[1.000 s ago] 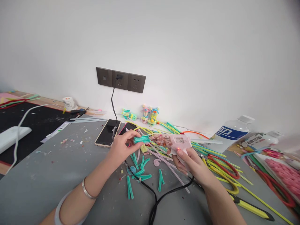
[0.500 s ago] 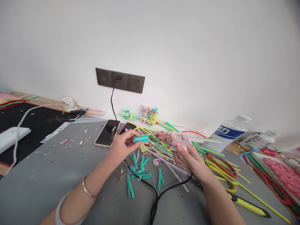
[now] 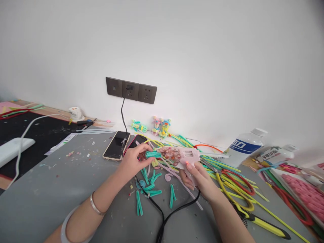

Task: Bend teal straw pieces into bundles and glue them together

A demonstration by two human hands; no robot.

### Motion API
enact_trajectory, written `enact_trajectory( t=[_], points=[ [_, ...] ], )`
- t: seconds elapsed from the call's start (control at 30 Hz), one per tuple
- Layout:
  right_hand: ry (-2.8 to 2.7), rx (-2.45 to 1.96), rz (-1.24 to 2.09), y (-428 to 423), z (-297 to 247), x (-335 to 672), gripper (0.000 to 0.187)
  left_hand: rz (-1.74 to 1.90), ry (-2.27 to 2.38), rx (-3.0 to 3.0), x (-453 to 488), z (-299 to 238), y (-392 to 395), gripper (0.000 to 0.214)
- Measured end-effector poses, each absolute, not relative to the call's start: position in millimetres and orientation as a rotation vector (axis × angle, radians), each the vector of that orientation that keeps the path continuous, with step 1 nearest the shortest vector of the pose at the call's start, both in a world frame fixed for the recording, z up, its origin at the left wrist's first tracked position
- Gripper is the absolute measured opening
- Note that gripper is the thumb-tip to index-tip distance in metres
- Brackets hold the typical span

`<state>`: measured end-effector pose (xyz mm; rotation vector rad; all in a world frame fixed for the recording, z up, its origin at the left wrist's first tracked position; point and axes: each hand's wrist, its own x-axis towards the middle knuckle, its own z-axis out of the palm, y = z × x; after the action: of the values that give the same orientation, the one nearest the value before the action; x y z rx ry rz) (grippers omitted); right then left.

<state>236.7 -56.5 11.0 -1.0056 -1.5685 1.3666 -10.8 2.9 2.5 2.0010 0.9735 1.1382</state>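
Observation:
My left hand pinches a small teal pipe-cleaner piece above the grey table. My right hand grips a pink hot glue gun by its handle, a red light glowing on it. The gun's nozzle touches the right end of the teal piece. A black cord runs from the gun toward me across the table. Several folded teal pieces lie on the table below both hands.
Two phones lie side by side near the wall sockets. Loose pipe cleaners in several colours cover the right side, with a water bottle, a yellow utility knife and small finished figures by the wall. A white cabled device lies left.
The glue gun's nozzle has come back left to meet the teal piece after drawing apart from it half a second ago. Both hands sit slightly lower in view.

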Motion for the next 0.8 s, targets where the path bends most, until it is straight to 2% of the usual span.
enact_trajectory(
  t=[0.53,0.8],
  points=[
    [-1.512,-1.086,1.339,-59,18,232,0.058,1.127,0.968,2.016,-10,4,1,0.013],
    [-1.366,-0.909,1.109,-53,12,229,0.063,1.185,0.993,2.0,-10,2,6,0.015]
  ],
)
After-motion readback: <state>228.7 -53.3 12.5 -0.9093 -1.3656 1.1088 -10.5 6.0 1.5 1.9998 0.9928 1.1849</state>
